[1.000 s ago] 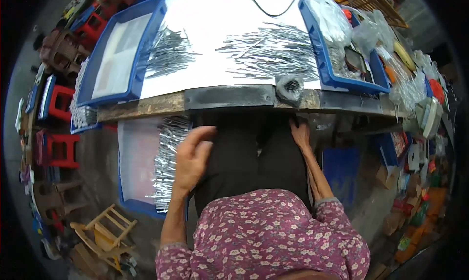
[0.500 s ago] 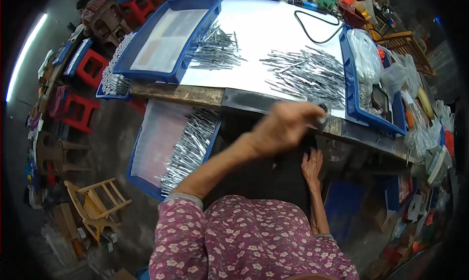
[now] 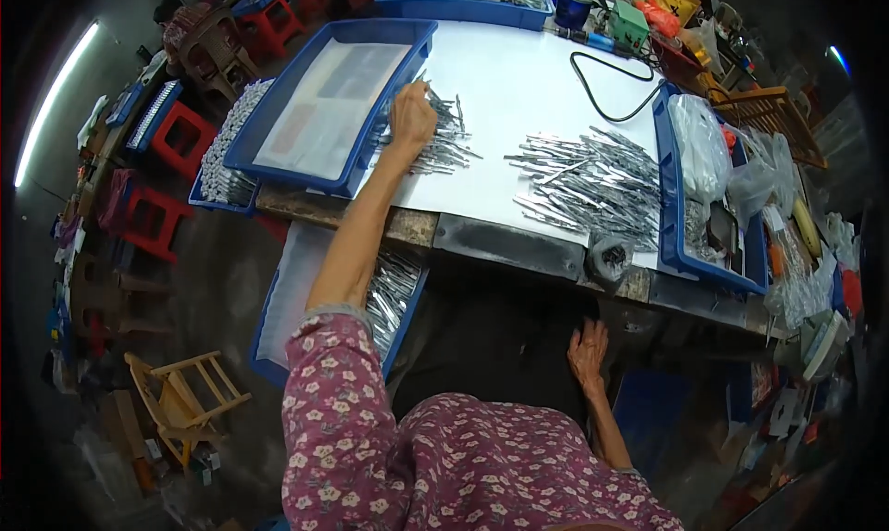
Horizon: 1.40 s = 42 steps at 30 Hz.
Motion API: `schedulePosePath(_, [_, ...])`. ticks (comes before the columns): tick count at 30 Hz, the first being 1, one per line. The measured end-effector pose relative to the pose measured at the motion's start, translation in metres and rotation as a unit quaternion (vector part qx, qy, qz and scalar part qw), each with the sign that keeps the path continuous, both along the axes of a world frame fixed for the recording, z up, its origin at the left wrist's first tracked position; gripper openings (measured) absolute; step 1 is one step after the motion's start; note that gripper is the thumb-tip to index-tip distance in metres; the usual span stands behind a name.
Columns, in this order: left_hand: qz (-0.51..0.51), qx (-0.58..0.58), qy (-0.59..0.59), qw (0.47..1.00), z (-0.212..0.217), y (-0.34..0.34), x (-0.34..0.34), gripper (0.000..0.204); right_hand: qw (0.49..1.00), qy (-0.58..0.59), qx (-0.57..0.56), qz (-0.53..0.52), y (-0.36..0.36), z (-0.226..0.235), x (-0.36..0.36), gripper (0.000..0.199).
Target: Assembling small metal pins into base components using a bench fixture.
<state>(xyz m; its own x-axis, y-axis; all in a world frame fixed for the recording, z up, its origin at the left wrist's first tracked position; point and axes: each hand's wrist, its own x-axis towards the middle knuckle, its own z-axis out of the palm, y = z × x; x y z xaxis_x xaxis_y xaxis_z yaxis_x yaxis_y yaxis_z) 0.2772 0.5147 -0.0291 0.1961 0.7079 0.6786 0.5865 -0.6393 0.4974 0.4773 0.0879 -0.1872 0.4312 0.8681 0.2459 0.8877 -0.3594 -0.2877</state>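
Observation:
My left hand (image 3: 413, 122) reaches over the smaller heap of thin silvery metal strips (image 3: 449, 151) on the white tabletop (image 3: 491, 77). Its fingers are closed together, and what they may hold is too small to make out. Just left of it stands a blue tray (image 3: 243, 140) lined with white sheeting. My right hand (image 3: 587, 353) lies on the dark cloth over my lap, fingers stretched out, with nothing in it. A wider heap of the same strips (image 3: 593, 184) spreads over the table's right half.
A small clear plastic cup (image 3: 611, 257) hangs at the table's front edge. A blue tray with plastic bags (image 3: 696, 133) bounds the right side. Below the table edge sits another tray of strips (image 3: 394, 290). A black cable loop (image 3: 579, 85) lies at the back.
My left hand has swung from the cup at the table's front edge leftward and away, to the smaller heap. My right hand stays on my lap. The view has tilted slightly.

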Motion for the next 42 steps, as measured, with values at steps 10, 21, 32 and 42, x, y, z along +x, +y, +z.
schedulePosePath(10, [0.094,-0.112,0.235,0.961,-0.023,0.061,0.029,0.026,0.998,0.053,-0.029,-0.025,0.004,-0.012,0.012,0.029])
schedulePosePath(21, [0.125,-0.122,0.289,0.941,-0.030,0.071,0.033,0.029,0.997,0.080,0.013,-0.018,0.004,-0.016,0.015,0.030])
schedulePosePath(32, [0.138,-0.078,0.261,0.952,-0.045,0.084,0.034,0.021,0.994,0.072,-0.017,-0.081,0.002,-0.023,0.020,0.034])
schedulePosePath(42, [0.094,-0.095,0.261,0.956,-0.053,0.080,0.027,0.030,0.993,0.081,-0.008,-0.085,0.000,-0.019,0.018,0.034])
